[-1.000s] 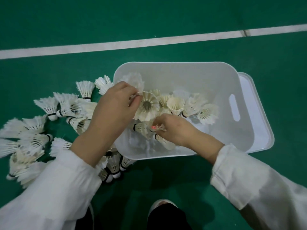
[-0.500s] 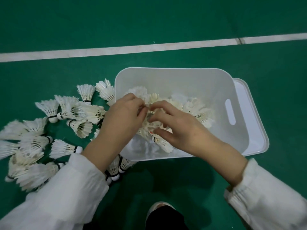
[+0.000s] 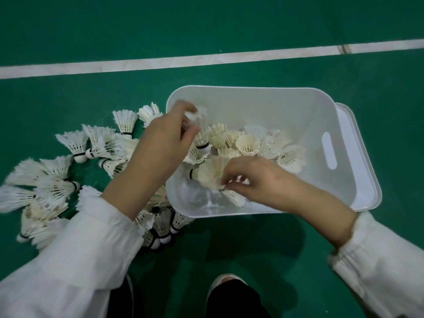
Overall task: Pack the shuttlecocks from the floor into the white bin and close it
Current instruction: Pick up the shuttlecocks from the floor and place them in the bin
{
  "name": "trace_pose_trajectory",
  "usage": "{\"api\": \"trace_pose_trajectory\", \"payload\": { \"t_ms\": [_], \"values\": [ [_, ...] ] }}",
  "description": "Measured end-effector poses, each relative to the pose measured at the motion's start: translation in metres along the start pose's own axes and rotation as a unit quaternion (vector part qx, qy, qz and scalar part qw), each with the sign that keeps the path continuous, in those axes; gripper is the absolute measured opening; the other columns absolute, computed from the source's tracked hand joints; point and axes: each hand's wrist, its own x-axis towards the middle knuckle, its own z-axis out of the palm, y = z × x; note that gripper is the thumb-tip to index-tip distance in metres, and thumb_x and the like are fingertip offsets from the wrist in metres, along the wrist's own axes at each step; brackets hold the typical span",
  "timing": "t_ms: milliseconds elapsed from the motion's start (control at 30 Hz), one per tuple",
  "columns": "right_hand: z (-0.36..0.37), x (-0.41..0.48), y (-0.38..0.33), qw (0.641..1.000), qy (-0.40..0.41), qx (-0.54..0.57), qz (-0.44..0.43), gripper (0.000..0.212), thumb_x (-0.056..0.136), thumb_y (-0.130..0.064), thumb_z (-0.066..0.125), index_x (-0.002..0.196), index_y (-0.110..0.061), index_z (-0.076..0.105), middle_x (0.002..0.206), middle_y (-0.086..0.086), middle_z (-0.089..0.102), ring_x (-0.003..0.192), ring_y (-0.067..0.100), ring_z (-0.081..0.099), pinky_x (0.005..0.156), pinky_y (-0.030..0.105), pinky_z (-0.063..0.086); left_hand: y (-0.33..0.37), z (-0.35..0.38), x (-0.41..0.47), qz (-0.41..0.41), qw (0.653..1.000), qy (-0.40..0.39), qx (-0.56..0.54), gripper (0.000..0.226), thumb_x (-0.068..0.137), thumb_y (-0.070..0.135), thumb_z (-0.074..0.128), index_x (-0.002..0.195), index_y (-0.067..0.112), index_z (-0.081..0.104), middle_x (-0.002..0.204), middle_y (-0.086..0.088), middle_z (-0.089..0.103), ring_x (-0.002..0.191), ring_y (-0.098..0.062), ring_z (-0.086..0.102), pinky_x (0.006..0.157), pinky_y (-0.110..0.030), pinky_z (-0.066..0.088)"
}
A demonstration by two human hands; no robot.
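Half a second ago my two hands met over the middle of the white bin [image 3: 241,88]. Now they have parted. My left hand [image 3: 164,145] has pulled back toward the bin's left rim, and its fingers [image 3: 191,131] pinch an upright shuttlecock [image 3: 200,125], feathers up, though blur hides exactly where they grip it. My right hand [image 3: 259,180] has dropped to the lower middle of the bin, fingers curled onto the skirt of a cream shuttlecock [image 3: 212,173] lying on its side.

I read this as arranging, not fetching: the packed shuttlecocks [image 3: 247,143] sit in a band across the bin's centre, and these two are being seated beside them. The task is far from done, since most of the loose shuttlecocks [image 3: 68,166] are still spread over the floor [image 3: 298,31] at centre left, some tucked against the bin's lower-left corner.

For room, the bin's upper half and right end, near the handle slot, are bare. My left forearm crosses the left rim, so the sleeve could brush the pile just beneath it. The lid [image 3: 363,161] shows past the bin's right wall and seems to lie under it, so I would have to lift the bin off before closing. The floor to the right is open for that.
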Motion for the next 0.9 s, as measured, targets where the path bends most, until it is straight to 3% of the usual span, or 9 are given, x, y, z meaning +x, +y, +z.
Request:
{"api": "trace_pose_trajectory", "payload": {
  "t_ms": [133,333,400,500,600,667,767,900],
  "values": [
    [0.034,0.035,-0.007,0.994,-0.102,-0.008,0.023,0.020,0.088,-0.008,0.058,0.105,-0.010,0.069,0.107,0.005,0.067,0.096,0.017,0.061,0.081,0.019,0.041,-0.003,0.006,-0.003,0.030,0.999,-0.007,0.017,0.009,0.088,0.020,0.057,0.095,0.016,0.061,0.086,0.004,0.063,0.078,-0.016,0.058,0.071,-0.033,0.048],
    [0.059,0.053,0.006,0.983,-0.174,-0.010,0.064,0.032,0.089,-0.002,0.054,0.115,-0.018,0.065,0.118,0.003,0.065,0.104,0.019,0.061,0.096,0.032,0.048,-0.012,0.011,-0.003,0.053,0.998,-0.014,0.020,0.010,0.087,0.020,0.059,0.095,0.015,0.064,0.089,0.003,0.060,0.080,-0.016,0.056,0.074,-0.037,0.049],
    [0.054,0.050,0.007,0.982,-0.176,-0.011,0.066,0.037,0.088,-0.002,0.054,0.119,-0.021,0.062,0.123,0.001,0.063,0.107,0.018,0.060,0.096,0.028,0.046,-0.014,0.012,-0.004,0.061,0.998,-0.012,0.018,0.011,0.087,0.019,0.060,0.095,0.014,0.065,0.091,0.002,0.059,0.080,-0.016,0.056,0.074,-0.039,0.049],
    [0.029,0.037,0.006,0.991,-0.113,0.027,0.073,0.028,0.089,-0.010,0.056,0.115,-0.020,0.063,0.117,-0.005,0.063,0.103,0.013,0.060,0.085,0.020,0.042,-0.014,0.011,-0.004,0.072,0.997,-0.012,0.014,0.011,0.087,0.019,0.060,0.094,0.012,0.065,0.091,0.002,0.058,0.080,-0.017,0.057,0.074,-0.040,0.050],
    [-0.004,0.016,0.005,0.986,0.092,0.123,0.072,0.012,0.088,-0.018,0.061,0.098,-0.022,0.066,0.097,-0.013,0.060,0.081,0.007,0.059,0.073,0.019,0.046,-0.014,0.013,-0.004,0.080,0.996,-0.016,0.024,0.010,0.087,0.019,0.060,0.093,0.013,0.064,0.089,0.003,0.058,0.079,-0.017,0.057,0.074,-0.040,0.050],
    [-0.017,0.006,0.005,0.974,0.182,0.130,0.041,0.016,0.085,-0.018,0.064,0.100,-0.024,0.063,0.104,-0.011,0.055,0.077,0.008,0.058,0.068,0.014,0.045,-0.012,0.016,-0.006,0.084,0.996,-0.026,0.023,0.009,0.087,0.019,0.059,0.093,0.014,0.064,0.087,0.004,0.057,0.078,-0.017,0.057,0.073,-0.041,0.050],
    [-0.013,0.006,0.008,0.985,0.154,0.072,0.010,0.026,0.084,-0.017,0.066,0.109,-0.021,0.059,0.114,-0.010,0.048,0.075,0.010,0.058,0.071,0.017,0.047,-0.004,0.023,-0.010,0.113,0.991,-0.060,0.026,0.008,0.087,0.020,0.058,0.093,0.015,0.063,0.087,0.005,0.057,0.078,-0.016,0.056,0.070,-0.039,0.050],
    [-0.001,0.010,0.012,0.988,0.155,-0.004,0.003,0.014,0.087,-0.020,0.063,0.099,-0.014,0.062,0.111,-0.007,0.049,0.074,0.013,0.057,0.071,0.036,0.051,0.000,0.025,-0.011,0.145,0.982,-0.112,0.048,0.009,0.087,0.020,0.058,0.093,0.015,0.062,0.088,0.003,0.058,0.080,-0.016,0.055,0.071,-0.037,0.048]
  ]
}}
